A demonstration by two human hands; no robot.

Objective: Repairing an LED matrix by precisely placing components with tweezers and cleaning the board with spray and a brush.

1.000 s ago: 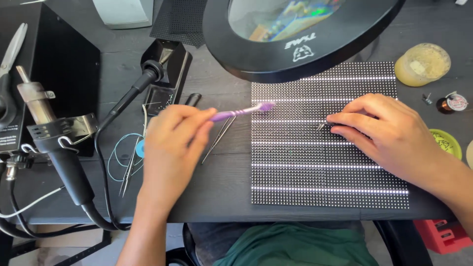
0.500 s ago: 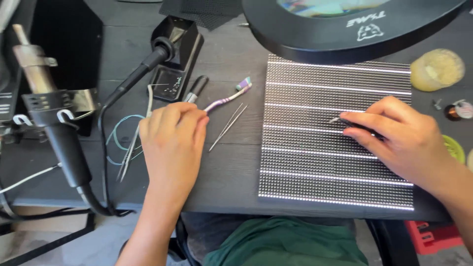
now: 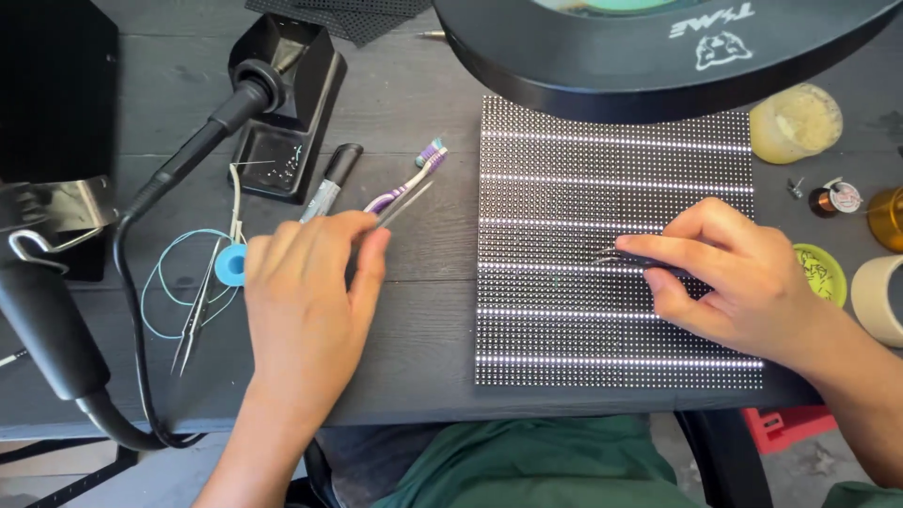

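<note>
Gripping purple toothbrush (image 3: 404, 188), left hand (image 3: 306, 301); right hand (image 3: 729, 277) on LED panel (image 3: 564, 310).

Magnifier lamp (image 3: 658, 56), yellow jar (image 3: 795, 122), tape roll (image 3: 879, 296)

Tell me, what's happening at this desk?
A person sits at a dark table. The right hand presses thin tweezers onto a dotted light panel. The left hand rests beside it, fingertips at the handle of a purple toothbrush. A round magnifier lamp hangs overhead.

Dark wooden table (image 3: 414, 310); LED panel (image 3: 564, 310), toothbrush (image 3: 406, 183), tweezers (image 3: 196, 315), marker (image 3: 331, 179) on it
</note>
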